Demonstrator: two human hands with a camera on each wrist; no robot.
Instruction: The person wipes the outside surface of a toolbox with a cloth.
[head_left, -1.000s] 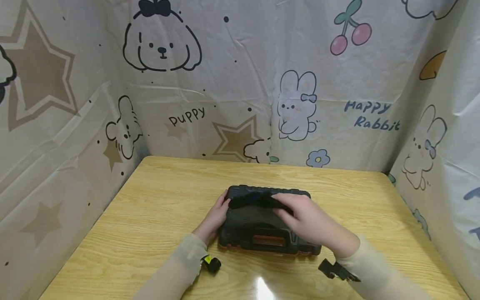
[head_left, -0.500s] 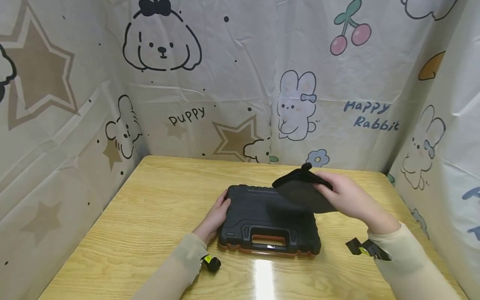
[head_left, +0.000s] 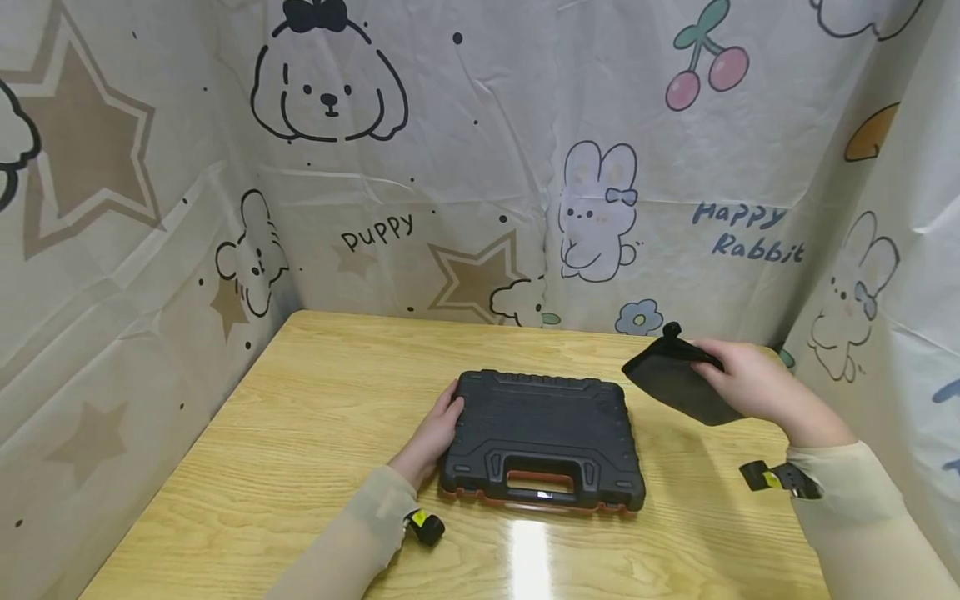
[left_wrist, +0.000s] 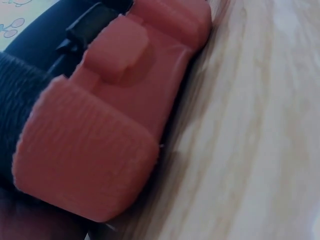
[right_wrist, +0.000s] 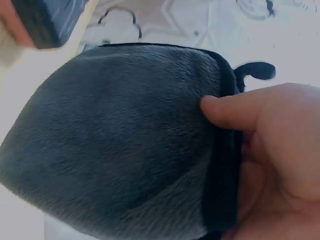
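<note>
A black plastic tool case [head_left: 543,417] with an orange-red base lies flat and closed on the table, its carry handle facing me. My left hand [head_left: 433,429] holds the case by its left side, the thumb at the lid's edge; its other fingers are mostly hidden. In the left wrist view the red base [left_wrist: 90,150] fills much of the frame. To the right of the case, above the table, my right hand [head_left: 757,387] pinches a dark grey plush cleaning cloth [right_wrist: 120,135] by its black-trimmed edge. A small black loop [right_wrist: 257,70] sticks out from that edge.
The wood-grain table [head_left: 322,400] extends around the case. A printed fabric curtain [head_left: 450,167] with cartoon animals encloses the table's back and both sides. Each wrist wears a small black camera, as on the left wrist camera [head_left: 427,527].
My right hand has moved the grey cloth from over the case's lid to the right, off the case. The left hand and the case have stayed in place.
</note>
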